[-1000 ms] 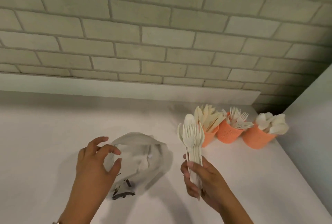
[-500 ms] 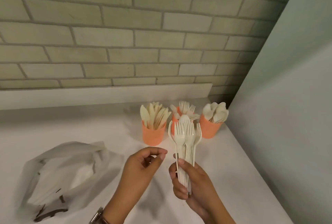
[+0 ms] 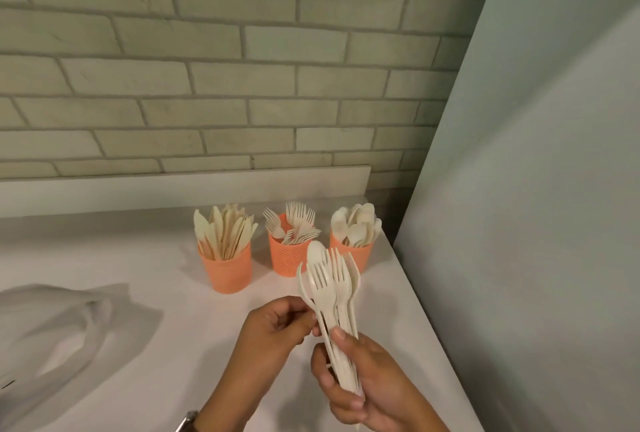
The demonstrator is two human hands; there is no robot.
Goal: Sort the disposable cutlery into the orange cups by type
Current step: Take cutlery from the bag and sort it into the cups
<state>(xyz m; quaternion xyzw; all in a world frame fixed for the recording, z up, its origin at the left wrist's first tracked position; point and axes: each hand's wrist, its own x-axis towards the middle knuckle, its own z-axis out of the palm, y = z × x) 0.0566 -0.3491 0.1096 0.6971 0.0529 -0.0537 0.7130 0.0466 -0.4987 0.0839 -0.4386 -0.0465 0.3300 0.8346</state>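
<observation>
Three orange cups stand in a row near the counter's back right corner. The left cup (image 3: 227,274) holds knives, the middle cup (image 3: 286,260) forks, the right cup (image 3: 356,256) spoons. My right hand (image 3: 360,386) grips a bundle of cream forks and spoons (image 3: 329,289) by the handles, heads upward, just in front of the middle and right cups. My left hand (image 3: 273,331) has come up against the bundle's left side, its fingertips pinching one piece near the neck.
A crumpled translucent plastic bag (image 3: 52,331) lies on the white counter (image 3: 156,258) at the left. A brick wall runs behind the cups. A tall pale panel (image 3: 536,223) closes off the right side, close to the spoon cup.
My left hand has moved from the bag across to the bundle and now pinches a piece of it. The view has swung right and closer to the cups.
</observation>
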